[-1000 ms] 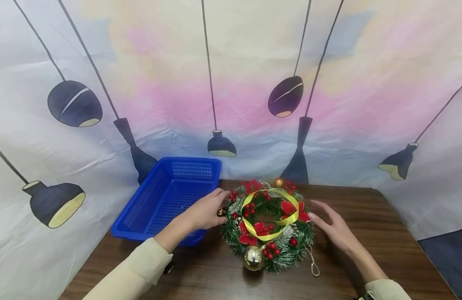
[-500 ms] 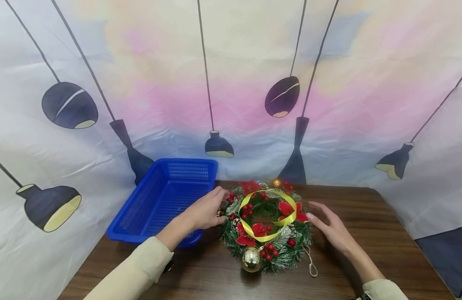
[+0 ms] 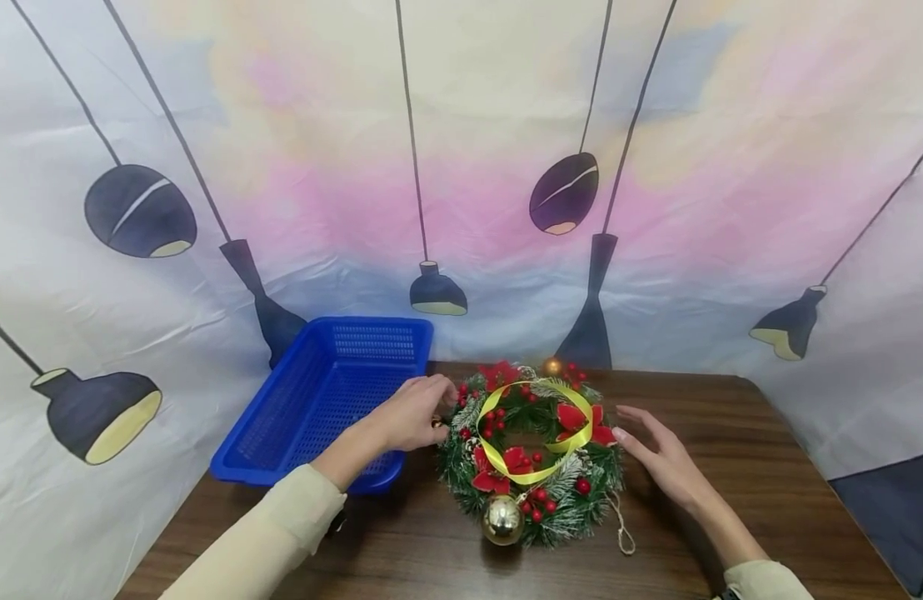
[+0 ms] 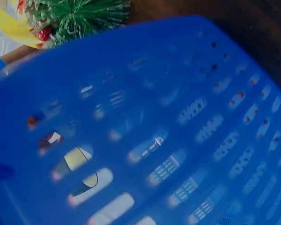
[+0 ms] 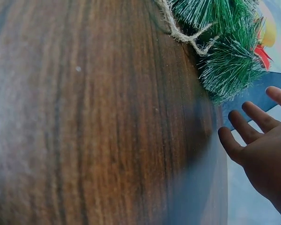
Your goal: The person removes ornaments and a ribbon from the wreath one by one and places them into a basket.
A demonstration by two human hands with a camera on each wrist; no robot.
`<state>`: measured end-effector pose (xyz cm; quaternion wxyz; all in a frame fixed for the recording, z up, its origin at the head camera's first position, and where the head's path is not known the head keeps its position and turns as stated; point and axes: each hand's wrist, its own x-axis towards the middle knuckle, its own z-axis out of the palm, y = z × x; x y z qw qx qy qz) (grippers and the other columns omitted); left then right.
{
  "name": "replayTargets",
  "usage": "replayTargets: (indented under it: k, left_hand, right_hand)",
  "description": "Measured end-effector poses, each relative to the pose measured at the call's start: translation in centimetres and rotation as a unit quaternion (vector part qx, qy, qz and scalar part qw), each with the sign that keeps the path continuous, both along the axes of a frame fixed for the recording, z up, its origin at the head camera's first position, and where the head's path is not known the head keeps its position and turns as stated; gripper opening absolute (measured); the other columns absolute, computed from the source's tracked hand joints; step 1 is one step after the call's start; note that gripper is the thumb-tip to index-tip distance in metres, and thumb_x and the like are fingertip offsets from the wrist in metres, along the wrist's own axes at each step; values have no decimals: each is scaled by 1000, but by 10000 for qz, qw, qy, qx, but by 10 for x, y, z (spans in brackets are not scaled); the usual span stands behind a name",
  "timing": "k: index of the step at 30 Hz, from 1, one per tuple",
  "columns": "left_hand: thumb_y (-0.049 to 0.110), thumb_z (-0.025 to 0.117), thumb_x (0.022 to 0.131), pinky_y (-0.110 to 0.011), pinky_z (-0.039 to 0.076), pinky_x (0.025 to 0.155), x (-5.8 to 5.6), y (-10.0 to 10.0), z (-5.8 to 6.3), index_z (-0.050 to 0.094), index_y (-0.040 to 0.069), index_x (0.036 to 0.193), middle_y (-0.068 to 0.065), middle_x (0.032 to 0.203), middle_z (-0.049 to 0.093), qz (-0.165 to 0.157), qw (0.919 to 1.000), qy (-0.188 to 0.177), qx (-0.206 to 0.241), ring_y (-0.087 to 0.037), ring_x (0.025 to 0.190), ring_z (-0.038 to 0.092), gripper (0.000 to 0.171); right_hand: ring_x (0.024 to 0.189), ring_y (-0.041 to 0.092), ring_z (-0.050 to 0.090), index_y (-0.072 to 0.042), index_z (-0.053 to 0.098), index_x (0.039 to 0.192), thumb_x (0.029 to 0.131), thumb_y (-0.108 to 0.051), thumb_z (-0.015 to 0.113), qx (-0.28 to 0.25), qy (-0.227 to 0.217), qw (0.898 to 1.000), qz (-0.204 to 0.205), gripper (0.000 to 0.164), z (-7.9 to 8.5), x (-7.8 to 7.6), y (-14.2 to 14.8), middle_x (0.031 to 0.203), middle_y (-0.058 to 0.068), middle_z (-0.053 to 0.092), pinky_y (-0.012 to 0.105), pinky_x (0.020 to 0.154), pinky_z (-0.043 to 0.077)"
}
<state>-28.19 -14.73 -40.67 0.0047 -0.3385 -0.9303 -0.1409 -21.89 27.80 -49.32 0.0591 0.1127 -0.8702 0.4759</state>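
Note:
A green Christmas wreath [image 3: 570, 512] with frosted tips, red flowers and red berries lies on the table. A loop of yellow ribbon [image 3: 540, 477] rests on top, and a shiny gold bauble [image 3: 502, 519] hangs at its near edge. At the wreath's left edge, my left hand [image 3: 412, 414] has its fingers curled and thumb close to a small gold ball [image 3: 436, 422], mostly hidden between them. My right hand [image 3: 667, 458] is at the right edge, fingers extended; its thumb tip is at the greenery. In the right wrist view, those fingers look relaxed and hold nothing.
A blue perforated plastic basket [image 3: 247, 475] stands left of the wreath, right under my left forearm; its wall fills the left wrist view. A twine loop [image 3: 625, 537] trails from the wreath onto the brown wooden table [image 3: 731, 425]. Behind hangs a cloth printed with lamps [image 3: 476, 167].
The left hand has drawn slightly left, its fingers more curled, and the small gold ball shows less. The blue basket has shifted slightly left. The right hand and wreath stay about where they were.

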Motion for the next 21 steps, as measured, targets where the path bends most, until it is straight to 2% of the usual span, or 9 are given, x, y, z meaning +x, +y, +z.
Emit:
replayTargets:
  k: [5,9,14,18,21]
  left_hand:
    - [19,86,87,-60,25,124,-6,-2,3,64,11,120,-1,116,67,104,9997,-160,-166,-26,119,62,41]
    - [19,86,88,-61,14,128,-10,-3,-1,65,12,118,0,113,66,113,9987,-289,-415,-23,116,62,37]
    - [20,87,87,-60,12,128,-12,-1,-4,67,13,116,2,110,66,150,9967,-319,-732,-20,109,63,36]
    - [21,87,87,-58,12,129,-13,2,-3,69,14,114,3,111,66,185,9946,-279,-987,-21,113,63,33]
    - [23,86,88,-57,18,128,-15,3,-2,70,14,111,3,107,66,104,9933,-107,-1147,-22,111,64,30]
  right_hand:
    - [145,49,41,-1,48,154,110,-34,58,-7,6,10000,-7,56,0,0,-1,153,25,52,77,110,31]
    - [144,48,43,-1,49,154,110,-34,58,-11,17,10000,0,55,-1,-1,-1,152,26,53,76,110,32]
    - [143,48,44,-1,49,153,110,-33,58,-37,37,10000,13,54,-3,-2,-2,152,25,53,74,110,34]
    - [144,48,43,-1,49,153,111,-34,57,-35,-19,10000,-5,54,-3,-1,-2,153,25,52,75,110,34]
    - [144,48,43,-1,49,153,111,-34,57,-20,-55,10000,-8,55,-3,0,-2,153,25,52,75,110,33]
